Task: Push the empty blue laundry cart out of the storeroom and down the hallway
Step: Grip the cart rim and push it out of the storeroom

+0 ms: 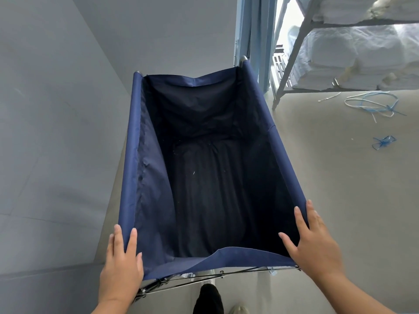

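The blue laundry cart (149, 177) fills the middle of the view, a navy fabric bag on a folding metal frame, with nothing inside. My left hand (121, 264) rests on the near left corner of its rim, fingers laid over the fabric on both sides of the rail. My right hand (315, 241) lies on the near right corner, fingers spread along the rim. Neither hand is clearly wrapped around the rail. The cart's far end points toward a light-blue door frame (254, 37).
A grey wall (56, 109) runs close along the cart's left side. A metal shelf rack (292, 55) with bagged white linen stands at the right rear. Blue and white string (371, 105) lies on the beige floor (340, 177). My leg and shoe (208, 298) are under the cart's near edge.
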